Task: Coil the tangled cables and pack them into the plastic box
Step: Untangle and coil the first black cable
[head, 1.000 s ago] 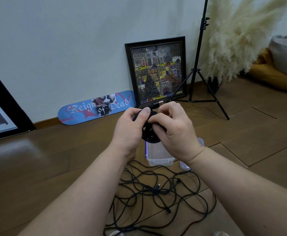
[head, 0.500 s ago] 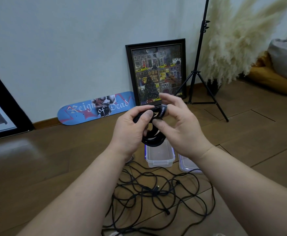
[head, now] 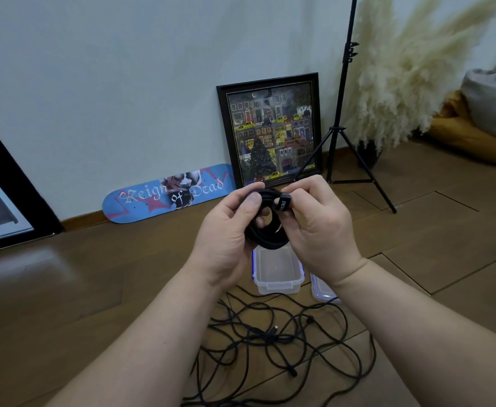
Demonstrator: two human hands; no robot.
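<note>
Two bare forearms fill the lower frame, reaching forward over a wooden floor [head: 64, 289] that runs up to a pale wall [head: 123, 69]. Against that wall leans a dark picture frame [head: 270, 129] showing a lit tree and yellow cars, and just left of it a blue skateboard deck [head: 164, 198] lies on its edge along the skirting. Right of the frame stands a black tripod [head: 339, 133], legs spread, with pale pampas grass [head: 402, 83] behind it and a grey cushion on a mustard one [head: 476, 136] in the far corner. Down near the person, a loose tangle of black cables [head: 276, 342] sprawls across the boards between the two arms. Just beyond the tangle sits the clear plastic box [head: 279, 282], open and upright, and touching or nearly touching its right side is what looks like its lid [head: 323, 290], though the right wrist hides most of it. Above the box, both hands hold a coiled black cable [head: 266, 230] in the air. Left hand [head: 229, 230] curls around the coil's left side, thumb pressed over the top strands. Right hand [head: 317, 221] pinches the upper right of the coil, fingers closed over a black strap [head: 283, 203] with pale lettering wrapped around the loops.
</note>
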